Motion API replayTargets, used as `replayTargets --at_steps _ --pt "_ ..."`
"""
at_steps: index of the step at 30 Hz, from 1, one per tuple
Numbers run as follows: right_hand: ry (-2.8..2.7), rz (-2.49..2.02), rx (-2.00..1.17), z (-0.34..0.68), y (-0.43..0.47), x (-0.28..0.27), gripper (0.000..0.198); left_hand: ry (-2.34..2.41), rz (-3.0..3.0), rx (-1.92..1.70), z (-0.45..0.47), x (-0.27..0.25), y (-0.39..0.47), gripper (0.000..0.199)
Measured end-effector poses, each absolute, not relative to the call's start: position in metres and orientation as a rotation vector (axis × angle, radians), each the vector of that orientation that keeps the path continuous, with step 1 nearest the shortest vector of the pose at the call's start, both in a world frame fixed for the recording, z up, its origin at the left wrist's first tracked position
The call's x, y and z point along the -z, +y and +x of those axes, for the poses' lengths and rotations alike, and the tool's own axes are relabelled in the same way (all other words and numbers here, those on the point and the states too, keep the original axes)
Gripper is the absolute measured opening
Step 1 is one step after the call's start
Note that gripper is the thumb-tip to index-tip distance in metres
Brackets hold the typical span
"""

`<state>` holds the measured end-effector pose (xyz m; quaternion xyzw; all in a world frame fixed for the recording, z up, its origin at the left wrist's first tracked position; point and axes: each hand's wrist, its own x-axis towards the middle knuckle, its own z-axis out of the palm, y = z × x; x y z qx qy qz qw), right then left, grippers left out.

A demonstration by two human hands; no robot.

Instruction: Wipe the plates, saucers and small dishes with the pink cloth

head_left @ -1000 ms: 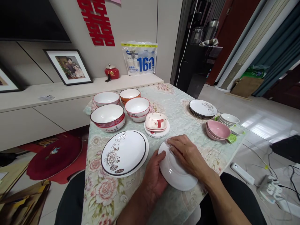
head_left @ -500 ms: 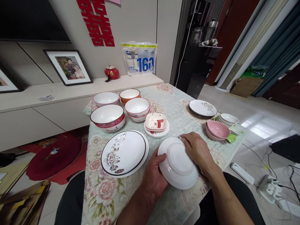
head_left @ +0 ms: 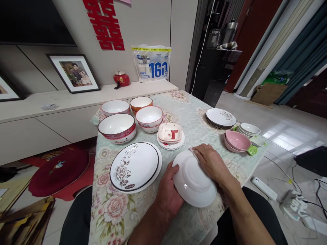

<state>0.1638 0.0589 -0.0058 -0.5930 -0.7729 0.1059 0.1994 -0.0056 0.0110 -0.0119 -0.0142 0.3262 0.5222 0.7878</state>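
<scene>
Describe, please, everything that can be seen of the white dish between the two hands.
The white dish is round and glossy, and looks like ceramic. Its plain underside faces up, showing a raised circular foot; the inner side is hidden. It looks tilted, close to the person's side of the tablecloth. The left-hand grip holds its left edge, thumb on the underside; the right-hand grip lies along its upper right edge. Whether the dish touches the cloth cannot be told.
</scene>
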Motion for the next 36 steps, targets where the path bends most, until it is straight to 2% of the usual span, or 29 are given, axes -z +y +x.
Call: replayTargets --at_steps 6,13,20,26,32,36 --pt "-2.042 -1.858 -0.227 0.174 0.058 0.007 0.029 0.676 0.000 -1.151 -0.008 0.005 0.011 0.029" --pt "-2.188 -1.411 -0.317 0.147 0.046 -0.003 0.029 0.674 -0.068 -1.060 -0.009 0.005 0.012 0.031" --pt "-2.132 -1.711 -0.318 0.172 0.057 0.008 0.032 0.702 -0.028 -1.040 -0.008 0.009 0.010 0.047" --pt "-1.978 -1.911 -0.165 0.180 0.058 0.011 0.029 0.703 0.019 -1.114 -0.011 0.009 0.010 0.043" --pt "-2.087 -1.460 -0.352 0.154 0.049 -0.002 0.027 0.745 0.023 -1.134 -0.009 0.010 0.009 0.029" --pt "-2.134 -1.521 -0.369 0.157 0.052 0.003 0.030 0.743 -0.006 -1.133 -0.008 0.012 0.010 0.025"
